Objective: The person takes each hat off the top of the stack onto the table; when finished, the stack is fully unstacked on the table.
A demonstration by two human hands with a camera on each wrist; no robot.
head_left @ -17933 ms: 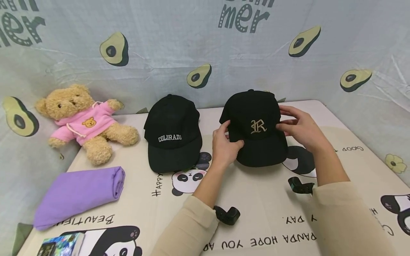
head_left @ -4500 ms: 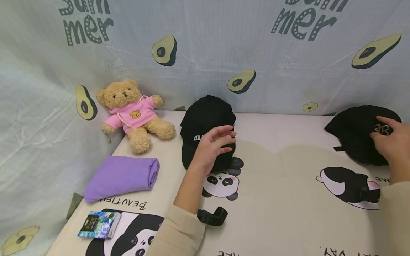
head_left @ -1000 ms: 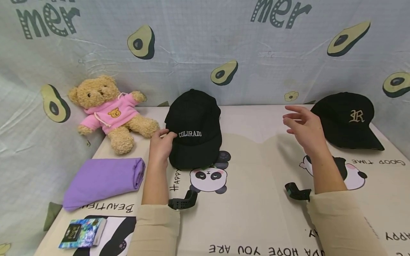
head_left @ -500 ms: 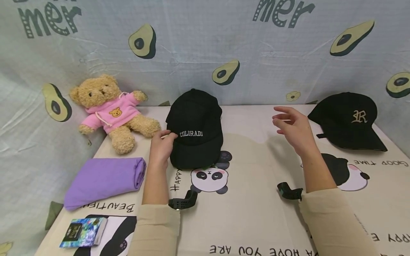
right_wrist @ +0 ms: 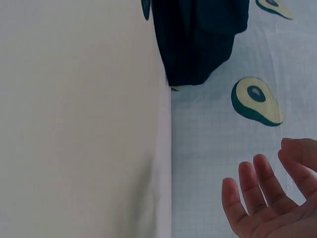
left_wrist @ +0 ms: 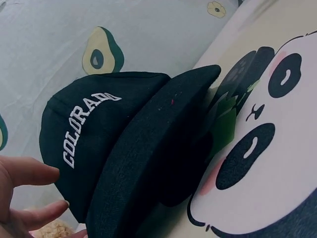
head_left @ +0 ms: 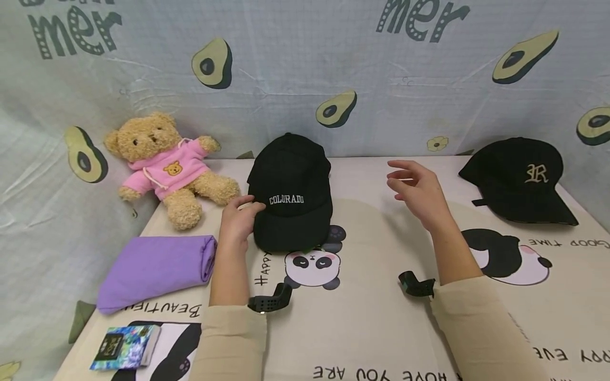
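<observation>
A black baseball cap lettered COLORADO (head_left: 292,180) stands at the back middle of the table, brim towards me. My left hand (head_left: 236,222) is at its left edge, thumb and fingers loosely bent and apart; whether the fingertips touch the fabric is hard to tell. The left wrist view shows the fingers (left_wrist: 30,170) beside the cap's lettering (left_wrist: 81,124). To the right of this cap, my right hand (head_left: 419,193) hovers over the table with relaxed, spread fingers and holds nothing. A second black cap with a gold R (head_left: 519,180) sits at the back right, brim to the right.
A teddy bear in a pink hoodie (head_left: 164,164) sits at the back left. In front of it lie a folded purple cloth (head_left: 154,272) and a small colourful book (head_left: 125,346). A printed fabric wall (head_left: 267,63) rises behind the table (head_left: 367,317).
Earlier both hands held the R cap near the middle; it now stands at the right. Over the last second my right hand has moved left towards the COLORADO cap; my left hand has barely moved.
</observation>
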